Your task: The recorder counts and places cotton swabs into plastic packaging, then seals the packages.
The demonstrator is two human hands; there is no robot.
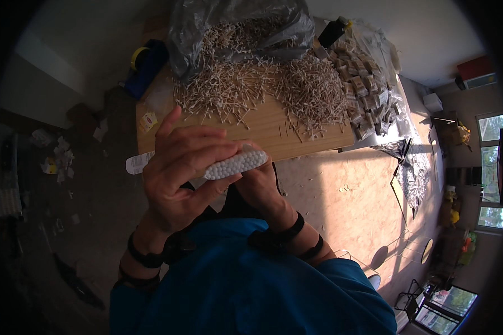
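Note:
Both my hands hold one bundle of cotton swabs (pixel 236 163), its white tips facing up in a flat oblong bunch. My left hand (pixel 179 167) wraps over the bundle from the left, with the index finger raised. Under the bundle and to its right, my right hand (pixel 262 187) grips it, mostly hidden behind the swabs and the left hand. The bundle is held above the near edge of a wooden table (pixel 262 131). A large loose heap of cotton swabs (pixel 251 78) covers the far part of the table.
A dark plastic bag (pixel 235 28) full of swabs lies open at the table's back. Small packed swab bundles (pixel 366 92) pile at the right on clear plastic. A tape dispenser (pixel 145 61) stands at the left. A small label (pixel 147 121) lies near the left edge.

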